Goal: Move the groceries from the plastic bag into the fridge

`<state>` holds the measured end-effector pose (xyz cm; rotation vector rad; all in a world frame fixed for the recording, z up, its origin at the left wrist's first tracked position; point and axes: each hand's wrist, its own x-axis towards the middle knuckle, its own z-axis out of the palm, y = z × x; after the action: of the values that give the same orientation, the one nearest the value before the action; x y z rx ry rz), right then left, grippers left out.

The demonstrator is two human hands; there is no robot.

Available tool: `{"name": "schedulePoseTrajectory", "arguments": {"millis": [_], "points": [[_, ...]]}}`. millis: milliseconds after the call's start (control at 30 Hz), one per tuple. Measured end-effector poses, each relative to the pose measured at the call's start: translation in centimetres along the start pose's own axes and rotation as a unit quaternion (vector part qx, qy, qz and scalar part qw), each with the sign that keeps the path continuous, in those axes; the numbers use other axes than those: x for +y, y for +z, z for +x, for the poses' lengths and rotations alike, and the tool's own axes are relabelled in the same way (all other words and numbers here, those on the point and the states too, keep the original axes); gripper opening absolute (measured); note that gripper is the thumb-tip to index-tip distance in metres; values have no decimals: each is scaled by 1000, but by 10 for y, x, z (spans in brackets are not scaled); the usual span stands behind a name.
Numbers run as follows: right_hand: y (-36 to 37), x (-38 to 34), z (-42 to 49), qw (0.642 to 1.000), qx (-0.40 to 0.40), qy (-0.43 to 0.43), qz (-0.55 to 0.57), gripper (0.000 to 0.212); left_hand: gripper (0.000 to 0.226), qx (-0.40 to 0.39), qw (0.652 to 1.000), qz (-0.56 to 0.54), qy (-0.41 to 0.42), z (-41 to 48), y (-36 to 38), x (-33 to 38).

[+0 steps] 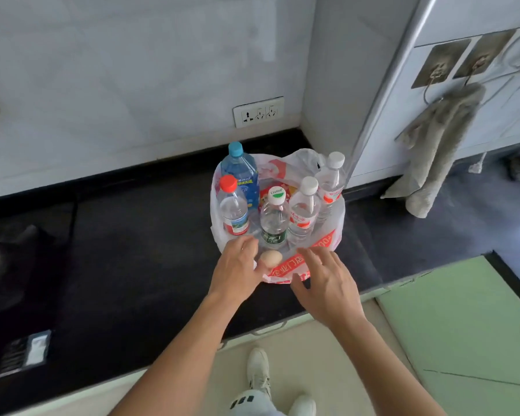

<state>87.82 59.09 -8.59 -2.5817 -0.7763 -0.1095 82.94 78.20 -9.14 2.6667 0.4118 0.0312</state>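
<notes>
A white and red plastic bag (pixel 315 250) lies spread open on the black counter, with several water bottles standing in it: a blue one (pixel 243 172), a red-capped one (pixel 234 208), a green-labelled one (pixel 274 220) and two white-capped ones (pixel 304 211). A beige egg (pixel 271 258) rests at the bag's near edge. My left hand (pixel 236 270) holds the egg with thumb and fingertips. My right hand (pixel 324 280) hovers just right of the egg over the bag's near rim, fingers spread, holding nothing. The fridge side (pixel 463 85) stands at the right.
The black counter (pixel 132 250) runs left to a stove burner (pixel 0 259). A wall socket (pixel 258 112) sits behind the bag. A grey towel (pixel 439 151) hangs from hooks on the fridge side. A green cabinet top (pixel 463 325) is at the lower right.
</notes>
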Motion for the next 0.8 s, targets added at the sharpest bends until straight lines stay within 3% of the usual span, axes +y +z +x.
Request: {"name": "schedulePoseTrajectory", "arguments": {"millis": [267, 600, 800], "points": [[76, -7, 27, 992, -86, 74, 63, 39, 14, 10, 1000, 7, -25, 28, 30, -27], [111, -15, 37, 974, -67, 201, 79, 54, 32, 18, 999, -8, -49, 50, 47, -32], [115, -13, 41, 976, -87, 189, 62, 56, 52, 5, 993, -76, -94, 52, 48, -34]]}}
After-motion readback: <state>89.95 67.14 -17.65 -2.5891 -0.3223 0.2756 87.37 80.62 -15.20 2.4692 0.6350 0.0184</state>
